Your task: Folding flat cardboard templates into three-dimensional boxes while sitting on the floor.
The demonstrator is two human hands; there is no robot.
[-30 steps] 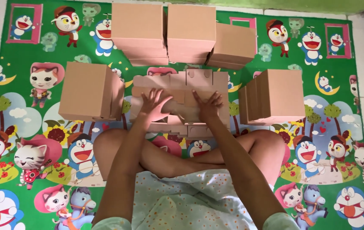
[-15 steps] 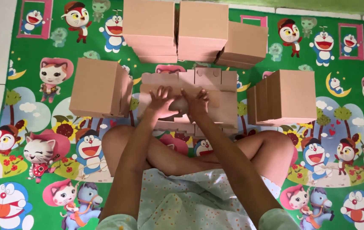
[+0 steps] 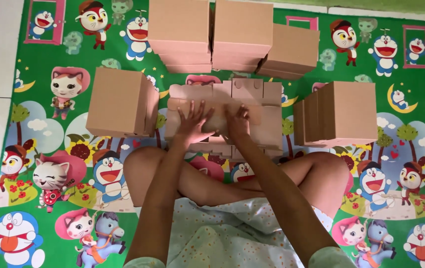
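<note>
Shifted slightly closer together since half a second ago, both hands now pressed down side by side on the flat cardboard blank (image 3: 222, 116), with the camera's view nudged a little as well. Left hand (image 3: 192, 124) spread palm-down, fingers fanned, flat on the left half of the sheet; right hand (image 3: 237, 124) likewise laid on top, fingers partly curled near the middle fold. Neither closed around anything, only pressing.

Lying unfolded on the green cartoon mat (image 3: 38, 89), just ahead of the crossed legs, between the folded box at left (image 3: 118, 101) and the row of folded boxes at right (image 3: 344, 114), with more stacked boxes (image 3: 212, 32) behind it. Long axis running left to right across the view, notched flaps pointing away toward the stack and the nearer edge tucked close to the shins.

Probably light and thin, judging by the look of the sheet: stiff enough across each panel, yet ready to bend along the scored creases. Dry and matte, so unlikely to slip. Prone to denting or tearing at the narrow tabs if pinched hard. Best taken by the broad side panels near the outer edges, one hand each side, rather than by the small flaps along the far edge.
</note>
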